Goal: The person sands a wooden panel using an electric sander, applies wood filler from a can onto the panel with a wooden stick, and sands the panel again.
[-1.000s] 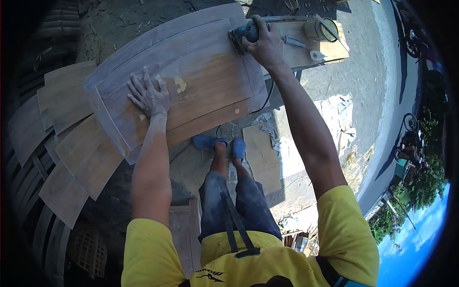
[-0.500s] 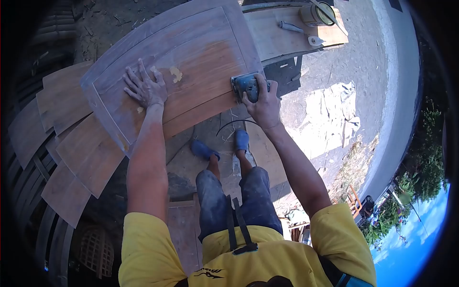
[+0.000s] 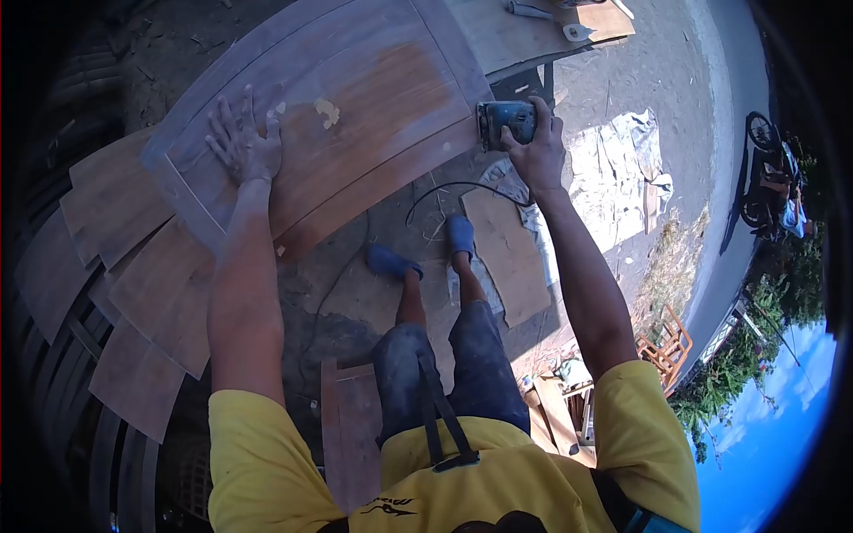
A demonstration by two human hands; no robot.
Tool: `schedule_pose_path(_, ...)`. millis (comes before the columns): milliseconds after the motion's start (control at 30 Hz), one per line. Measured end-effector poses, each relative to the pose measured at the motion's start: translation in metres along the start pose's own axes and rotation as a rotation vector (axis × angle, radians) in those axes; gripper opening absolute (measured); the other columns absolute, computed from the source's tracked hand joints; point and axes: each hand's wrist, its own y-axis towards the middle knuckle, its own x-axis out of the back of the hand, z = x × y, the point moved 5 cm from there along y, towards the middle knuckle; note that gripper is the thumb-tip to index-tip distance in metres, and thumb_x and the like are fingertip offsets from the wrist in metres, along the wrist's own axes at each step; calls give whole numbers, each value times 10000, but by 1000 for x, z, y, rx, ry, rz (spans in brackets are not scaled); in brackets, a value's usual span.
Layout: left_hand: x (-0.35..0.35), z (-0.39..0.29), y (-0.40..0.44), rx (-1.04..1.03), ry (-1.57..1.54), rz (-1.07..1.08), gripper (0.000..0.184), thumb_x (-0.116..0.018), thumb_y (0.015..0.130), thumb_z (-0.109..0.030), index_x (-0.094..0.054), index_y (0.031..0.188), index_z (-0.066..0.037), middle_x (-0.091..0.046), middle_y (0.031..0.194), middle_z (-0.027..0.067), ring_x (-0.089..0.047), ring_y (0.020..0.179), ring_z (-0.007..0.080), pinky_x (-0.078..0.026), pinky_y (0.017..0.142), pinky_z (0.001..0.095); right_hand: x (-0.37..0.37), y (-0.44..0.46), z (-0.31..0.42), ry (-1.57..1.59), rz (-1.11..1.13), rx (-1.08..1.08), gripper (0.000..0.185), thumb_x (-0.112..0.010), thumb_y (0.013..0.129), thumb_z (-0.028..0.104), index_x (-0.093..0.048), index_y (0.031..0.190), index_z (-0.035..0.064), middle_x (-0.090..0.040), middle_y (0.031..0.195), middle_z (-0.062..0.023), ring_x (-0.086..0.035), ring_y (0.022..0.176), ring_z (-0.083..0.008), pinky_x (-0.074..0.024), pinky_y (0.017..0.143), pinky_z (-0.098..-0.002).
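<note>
A large wooden panel (image 3: 373, 115) with grooved border lines lies in front of me, dusty grey in places and bare reddish brown in others. On its left part my left hand (image 3: 244, 147) rests flat with fingers spread. Patches of pale filler (image 3: 327, 113) show near the panel's middle. My right hand (image 3: 538, 153) grips a blue-green power sander (image 3: 511, 122) at the panel's right end. The sander's pad side faces the panel's edge; whether it touches I cannot tell. A black cord (image 3: 444, 186) curves below the sander.
Several loose wooden sheets (image 3: 147, 266) lie at the left. Behind the panel, a board (image 3: 498, 40) carries a tube-like item and a white piece. Crumpled white sheeting (image 3: 613, 169) and a flat board (image 3: 506, 253) lie on the ground. A motorcycle (image 3: 769, 178) is on the road.
My right hand has moved the sander right, from on the panel to its right end. My left hand remains flat on the panel. The view has shifted, and a motorcycle now shows.
</note>
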Motion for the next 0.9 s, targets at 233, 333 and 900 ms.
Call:
schedule_pose_path(233, -2, 0, -1, 1, -31, -19, 731, -504, 1047, -606, -212, 1706, -486, -114, 1820, 54, -77, 1668, 389, -79, 1324, 634, -39, -93, 125, 87, 236, 29, 782, -879, 819, 284, -494, 1499, 256, -542, 1193, -215, -711, 964, -444, -627, 755, -534)
schedule_pose_path(333, -1, 0, -1, -8, -14, -18, 733, -502, 1047, -610, -209, 1707, -485, -106, 1821, 56, -79, 1667, 396, -73, 1325, 632, -48, -120, 160, 121, 386, 303, 762, -873, 823, 292, -507, 1490, 264, -541, 1202, -218, -716, 954, -446, -630, 746, -531)
schedule_pose_path(900, -2, 1, 0, 3, -34, -25, 737, -522, 1033, -605, -232, 1700, -489, -115, 1818, 58, -69, 1670, 381, -81, 1324, 637, -45, -97, 142, 75, 265, 62, 802, -860, 825, 285, -469, 1525, 267, -536, 1211, -222, -712, 997, -443, -629, 752, -521)
